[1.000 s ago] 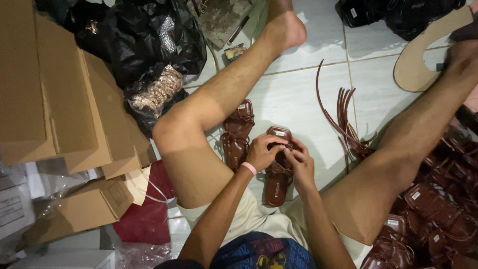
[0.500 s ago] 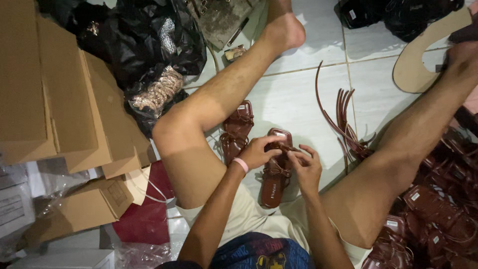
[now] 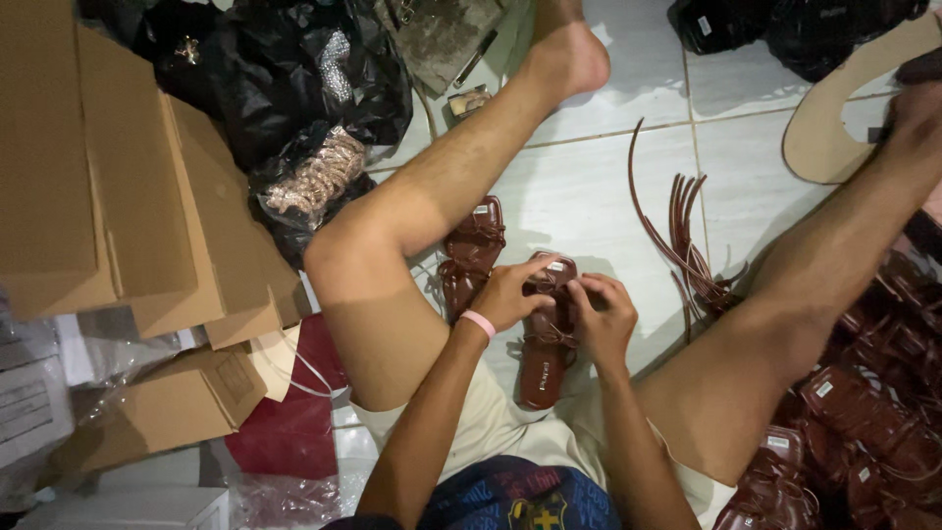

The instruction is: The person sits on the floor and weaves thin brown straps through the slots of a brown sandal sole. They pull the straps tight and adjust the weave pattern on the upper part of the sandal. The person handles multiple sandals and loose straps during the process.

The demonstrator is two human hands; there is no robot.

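The brown sandal lies on the tiled floor between the legs, long axis toward the body; both hands meet at its far strap end — left hand and right hand pinching the straps; a second sandal sits just left

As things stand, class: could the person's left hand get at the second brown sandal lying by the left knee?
Probably yes: the left hand sits right beside that second sandal, with nothing between them.

sandal on floor between legs | second sandal left | boxes far left | straps right
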